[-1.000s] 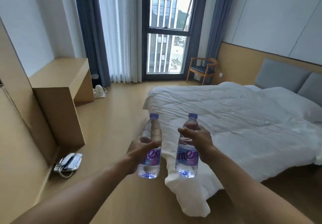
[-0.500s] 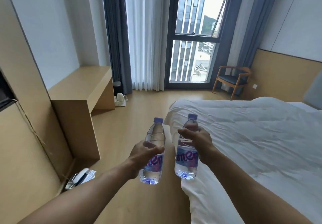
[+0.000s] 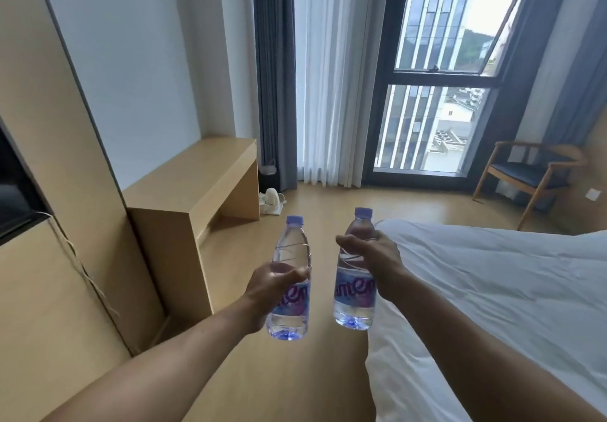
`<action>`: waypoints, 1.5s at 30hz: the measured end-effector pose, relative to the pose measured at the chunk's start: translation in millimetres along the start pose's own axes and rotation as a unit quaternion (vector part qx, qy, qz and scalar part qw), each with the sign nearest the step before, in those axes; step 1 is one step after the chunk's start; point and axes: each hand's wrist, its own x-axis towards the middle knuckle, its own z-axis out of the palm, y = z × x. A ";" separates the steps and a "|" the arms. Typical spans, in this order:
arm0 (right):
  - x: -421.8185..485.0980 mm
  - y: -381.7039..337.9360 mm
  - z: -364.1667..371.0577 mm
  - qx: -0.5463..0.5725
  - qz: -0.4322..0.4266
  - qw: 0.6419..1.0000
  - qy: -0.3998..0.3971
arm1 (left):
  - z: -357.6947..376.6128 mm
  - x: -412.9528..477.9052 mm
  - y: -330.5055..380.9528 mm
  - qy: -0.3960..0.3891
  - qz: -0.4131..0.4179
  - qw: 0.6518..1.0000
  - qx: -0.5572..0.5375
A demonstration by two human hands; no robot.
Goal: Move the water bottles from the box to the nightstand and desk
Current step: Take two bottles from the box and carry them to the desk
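I hold two clear water bottles with purple caps and purple labels, both upright in front of me over the floor. My left hand (image 3: 269, 285) is shut around the middle of the left bottle (image 3: 291, 251). My right hand (image 3: 374, 259) grips the right bottle (image 3: 354, 303) near its upper half. The light wooden desk (image 3: 197, 172) stands against the left wall, ahead and to the left of the bottles. No box and no nightstand are in view.
A bed with a white duvet (image 3: 492, 290) fills the right side. A white kettle (image 3: 272, 196) sits on the floor past the desk. A wooden armchair (image 3: 532, 175) stands by the window. A wooden wall panel (image 3: 49, 290) runs along the left.
The view has swung left and moved forward along the bed. The desk is nearer and more central. The phone on the floor has dropped out of view. Both hands still hold their bottles.
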 end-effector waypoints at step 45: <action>763.0 -72.7 57.7 -0.055 0.020 0.995 -0.079 | -1.0 737.4 115.2 0.081 -0.034 0.995 -0.052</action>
